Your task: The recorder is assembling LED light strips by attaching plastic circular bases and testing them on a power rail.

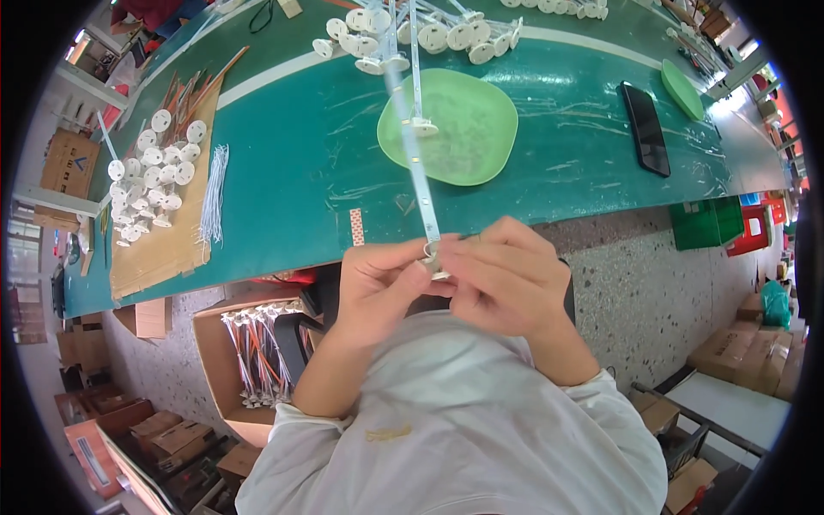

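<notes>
A thin white LED strip (420, 180) runs from my fingers up and away over the table, partly blurred. Its near end has a small white disc, mostly covered by my fingertips. My left hand (378, 283) pinches this end between thumb and fingers. From the other side my right hand (515, 279) closes on the same end, fingers bent against it. Beyond the hands lies a light green plate (472, 142). On its left part rests another strip's white disc (421, 128). Further back lies a pile of strips with white discs (459, 36).
At left, cardboard (146, 257) bears several white-disc strips (154, 176) beside a bundle of white wires (215, 193). A black phone (645, 129) and a small green plate (682, 90) lie at right. Below the table edge stands an open carton (215, 360) of strips.
</notes>
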The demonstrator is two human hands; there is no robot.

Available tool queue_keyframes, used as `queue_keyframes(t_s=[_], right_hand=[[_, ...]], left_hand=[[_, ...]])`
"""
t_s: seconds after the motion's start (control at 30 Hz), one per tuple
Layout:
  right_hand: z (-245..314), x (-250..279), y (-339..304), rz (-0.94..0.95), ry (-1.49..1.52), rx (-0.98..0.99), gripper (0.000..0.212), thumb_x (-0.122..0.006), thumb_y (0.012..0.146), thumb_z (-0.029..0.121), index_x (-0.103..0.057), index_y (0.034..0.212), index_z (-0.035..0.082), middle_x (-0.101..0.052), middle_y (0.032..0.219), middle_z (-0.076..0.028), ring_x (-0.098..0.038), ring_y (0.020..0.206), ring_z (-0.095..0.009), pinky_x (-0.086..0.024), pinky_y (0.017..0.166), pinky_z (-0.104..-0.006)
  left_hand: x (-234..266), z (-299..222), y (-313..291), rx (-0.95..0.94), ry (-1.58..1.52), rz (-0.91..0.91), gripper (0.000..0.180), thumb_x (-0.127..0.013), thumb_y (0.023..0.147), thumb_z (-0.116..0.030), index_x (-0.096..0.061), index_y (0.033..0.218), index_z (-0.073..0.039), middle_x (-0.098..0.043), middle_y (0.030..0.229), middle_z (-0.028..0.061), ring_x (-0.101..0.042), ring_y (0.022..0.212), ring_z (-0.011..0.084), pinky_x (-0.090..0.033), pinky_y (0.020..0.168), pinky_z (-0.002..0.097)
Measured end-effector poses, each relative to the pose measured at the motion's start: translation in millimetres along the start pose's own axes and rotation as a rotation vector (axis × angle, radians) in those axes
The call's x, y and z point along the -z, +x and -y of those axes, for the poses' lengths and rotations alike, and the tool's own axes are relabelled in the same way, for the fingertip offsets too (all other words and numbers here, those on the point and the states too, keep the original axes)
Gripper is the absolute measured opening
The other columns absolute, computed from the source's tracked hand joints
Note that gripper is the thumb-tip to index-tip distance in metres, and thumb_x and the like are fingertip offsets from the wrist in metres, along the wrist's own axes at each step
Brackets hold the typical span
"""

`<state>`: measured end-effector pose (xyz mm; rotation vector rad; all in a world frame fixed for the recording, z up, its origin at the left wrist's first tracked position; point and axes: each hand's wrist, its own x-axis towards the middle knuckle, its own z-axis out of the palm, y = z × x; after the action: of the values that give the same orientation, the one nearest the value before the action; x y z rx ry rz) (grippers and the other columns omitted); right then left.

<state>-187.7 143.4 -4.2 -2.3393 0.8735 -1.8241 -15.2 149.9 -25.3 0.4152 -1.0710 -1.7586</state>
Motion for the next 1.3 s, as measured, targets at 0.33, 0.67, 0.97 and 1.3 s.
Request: queue_keyframes(t_s=[0.33, 0.67, 0.97, 1.3], right_hand=[[0, -8, 3, -0.089, 0.184, -0.088, 0.03, -0.075, 0.06, -0.009, -0.07, 0.088, -0.002, -0.069, 0.083, -0.013, -0.067, 0.07, -0.025, -0.055, 0.059, -0.0303], [-1, -4, 3, 0.029, 0.255, -0.106, 0.026, -0.074, 0.064, -0.012, -0.07, 0.088, -0.002, -0.07, 0.085, -0.014, -0.067, 0.073, -0.027, -0.054, 0.061, -0.0312], [7, -4, -8, -0.097, 0.176, -0.055, 0.031, -0.078, 0.061, -0.009, -0.069, 0.09, -0.002, -0.068, 0.094, -0.014, -0.066, 0.079, -0.029, -0.053, 0.061, -0.0321], [11, 8, -17, 0.0, 0.162, -0.198, 0.034, -0.079, 0.055, -0.006, -0.071, 0.087, 0.0, -0.066, 0.104, -0.014, -0.059, 0.087, -0.029, -0.048, 0.069, -0.0332]], left_hand=[[-3, 3, -3, -0.03, -0.054, -0.123, 0.052, -0.059, 0.097, -0.029, -0.053, 0.123, 0.016, -0.065, 0.111, 0.0243, -0.068, 0.098, 0.0283, -0.06, 0.083, 0.04], [6, -1, -9, -0.069, -0.086, -0.081, 0.038, -0.06, 0.095, -0.013, -0.056, 0.123, 0.012, -0.062, 0.117, 0.0264, -0.067, 0.102, 0.0307, -0.058, 0.088, 0.043], [4, -8, -6, -0.138, 0.058, 0.001, 0.037, -0.063, 0.088, -0.002, -0.057, 0.122, 0.012, -0.062, 0.119, 0.0271, -0.065, 0.107, 0.0313, -0.055, 0.09, 0.0412], [3, -13, -5, -0.219, 0.193, 0.125, 0.041, -0.064, 0.08, 0.011, -0.06, 0.121, 0.011, -0.064, 0.118, 0.0244, -0.06, 0.116, 0.0351, -0.05, 0.096, 0.0412]])
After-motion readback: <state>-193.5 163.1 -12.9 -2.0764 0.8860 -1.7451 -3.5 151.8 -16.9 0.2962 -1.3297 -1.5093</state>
